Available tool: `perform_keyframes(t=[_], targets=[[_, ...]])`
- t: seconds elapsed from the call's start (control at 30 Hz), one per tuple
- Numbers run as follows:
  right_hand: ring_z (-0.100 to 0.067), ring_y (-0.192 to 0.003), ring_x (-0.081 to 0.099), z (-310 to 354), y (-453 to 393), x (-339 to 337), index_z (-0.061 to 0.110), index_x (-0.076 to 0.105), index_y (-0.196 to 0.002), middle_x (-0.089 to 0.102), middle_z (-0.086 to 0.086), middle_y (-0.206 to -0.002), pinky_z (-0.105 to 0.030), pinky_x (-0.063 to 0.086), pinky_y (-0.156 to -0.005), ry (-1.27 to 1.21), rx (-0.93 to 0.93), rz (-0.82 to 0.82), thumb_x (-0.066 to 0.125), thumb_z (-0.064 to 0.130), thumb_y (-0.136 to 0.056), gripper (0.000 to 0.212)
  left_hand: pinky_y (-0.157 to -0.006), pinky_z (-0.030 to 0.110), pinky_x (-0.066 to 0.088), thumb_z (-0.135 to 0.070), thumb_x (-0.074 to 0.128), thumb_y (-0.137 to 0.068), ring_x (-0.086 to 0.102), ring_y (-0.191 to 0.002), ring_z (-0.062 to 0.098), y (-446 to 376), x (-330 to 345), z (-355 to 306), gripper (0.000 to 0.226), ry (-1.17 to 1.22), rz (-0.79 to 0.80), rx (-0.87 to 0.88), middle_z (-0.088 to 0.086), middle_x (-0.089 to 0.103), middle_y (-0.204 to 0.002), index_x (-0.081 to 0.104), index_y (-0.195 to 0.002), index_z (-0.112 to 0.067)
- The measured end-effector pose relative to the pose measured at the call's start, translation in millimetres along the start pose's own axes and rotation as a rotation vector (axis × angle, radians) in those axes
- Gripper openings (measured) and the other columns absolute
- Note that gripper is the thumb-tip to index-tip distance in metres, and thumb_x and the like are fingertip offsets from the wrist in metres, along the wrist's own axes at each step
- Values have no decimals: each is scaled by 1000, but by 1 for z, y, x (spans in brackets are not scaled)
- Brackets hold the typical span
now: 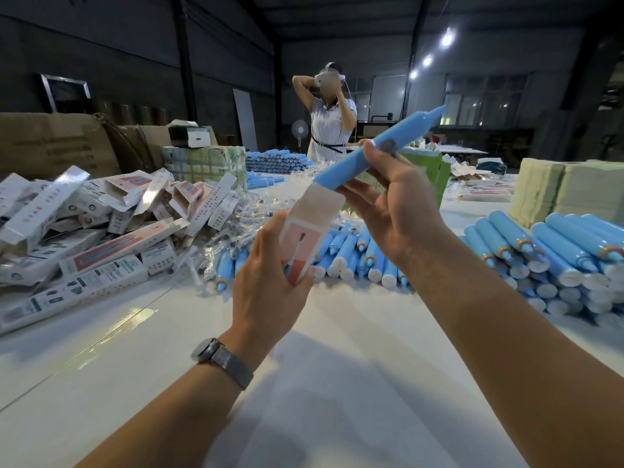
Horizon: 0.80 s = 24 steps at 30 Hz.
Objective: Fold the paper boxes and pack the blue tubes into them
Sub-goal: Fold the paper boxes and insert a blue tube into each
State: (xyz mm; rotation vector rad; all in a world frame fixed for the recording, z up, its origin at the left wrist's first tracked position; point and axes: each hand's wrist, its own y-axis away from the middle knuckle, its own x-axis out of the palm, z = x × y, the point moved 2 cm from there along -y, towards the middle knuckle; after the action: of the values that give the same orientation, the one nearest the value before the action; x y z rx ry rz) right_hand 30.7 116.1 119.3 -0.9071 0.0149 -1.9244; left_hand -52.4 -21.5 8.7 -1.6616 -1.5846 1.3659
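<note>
My left hand (pixel 266 282) grips a white and pink paper box (pixel 305 231), held up above the white table (pixel 304 383) with its open top flap toward the far side. My right hand (pixel 391 204) holds a blue tube (pixel 368 153) at a slant, thumb and fingers curled round it. The tube's lower end sits at the box's open mouth; its pointed end aims up and to the right. Whether the end is inside the box I cannot tell.
A heap of packed and folded boxes (pixel 84 231) lies at the left. Loose blue tubes (pixel 354 255) lie ahead, and a larger stack of tubes (pixel 557 261) at the right. Clear plastic sachets (pixel 229 224) are scattered between. A person with a headset (pixel 332 113) stands across the table.
</note>
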Motion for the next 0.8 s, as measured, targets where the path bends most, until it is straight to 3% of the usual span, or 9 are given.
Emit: perform_keyframes(t=[0.13, 0.27, 0.33, 0.4, 0.5, 0.57, 0.67, 0.73, 0.8], targets=[[-19, -77, 72, 4, 4, 0, 6, 63, -92, 71, 4, -67, -42, 60, -80, 49, -107, -9, 61, 9, -94, 4, -63, 31, 46, -14, 87, -69, 61, -87, 27, 0, 0, -2, 94, -10, 12, -3, 7, 61, -119, 27, -139, -30], [-17, -81, 73, 6, 5, -1, 9, 60, -97, 68, -3, -84, -33, 58, -73, 47, -215, -15, 61, 8, -93, 4, -63, 33, 48, -12, 85, -71, 61, -90, 26, -2, -1, 0, 93, 23, -1, -38, 6, 59, -124, 24, -139, -33], [-20, -84, 73, 4, 7, 1, 13, 58, -101, 65, -5, -93, -31, 58, -70, 210, -291, -7, 64, 8, -91, 14, -64, 32, 46, -12, 85, -71, 59, -89, 22, -1, 0, 0, 95, 24, 1, -39, 6, 58, -125, 23, -139, -34], [-24, -84, 72, -1, 8, 5, 17, 53, -103, 63, -4, -93, -31, 60, -66, 538, -361, -13, 71, 9, -87, 25, -64, 31, 43, -12, 85, -70, 57, -89, 21, -1, 0, -1, 95, 13, 0, -40, 4, 57, -125, 23, -139, -35], [-19, -79, 68, -8, 6, 6, 22, 40, -128, 60, -2, -95, -34, 61, -70, 913, -396, 15, 76, 14, -81, 59, -65, 30, 41, -14, 85, -70, 60, -91, 25, -1, 1, -3, 94, -13, 10, -15, 3, 56, -126, 25, -140, -33], [-18, -84, 65, -10, 5, 3, 24, 28, -142, 56, 2, -102, -33, 60, -76, 997, -422, 40, 78, 15, -79, 81, -64, 30, 40, -16, 85, -70, 61, -90, 26, 0, 2, -6, 94, -45, 27, 23, 4, 57, -125, 25, -140, -33], [-20, -116, 52, -10, 5, 0, 21, 16, -153, 40, 4, -128, -33, 53, -93, 1075, -589, 20, 84, 16, -73, 104, -62, 30, 39, -16, 85, -70, 62, -85, 27, 0, 3, -6, 94, -44, 19, 11, 4, 58, -123, 24, -139, -35], [-7, -124, 39, -10, 7, -1, 16, 14, -155, 31, 0, -134, -28, 48, -98, 1074, -724, 13, 86, 12, -70, 112, -61, 29, 38, -14, 85, -68, 62, -82, 28, 0, 2, -5, 93, -54, 0, 7, 4, 60, -121, 28, -139, -32], [14, -115, 35, -10, 9, -1, 8, 22, -153, 33, -8, -134, -13, 46, -90, 1079, -872, 2, 88, 10, -66, 110, -61, 29, 38, -12, 86, -67, 63, -81, 29, 0, 3, -3, 93, -67, -14, 10, 6, 61, -121, 29, -139, -28]])
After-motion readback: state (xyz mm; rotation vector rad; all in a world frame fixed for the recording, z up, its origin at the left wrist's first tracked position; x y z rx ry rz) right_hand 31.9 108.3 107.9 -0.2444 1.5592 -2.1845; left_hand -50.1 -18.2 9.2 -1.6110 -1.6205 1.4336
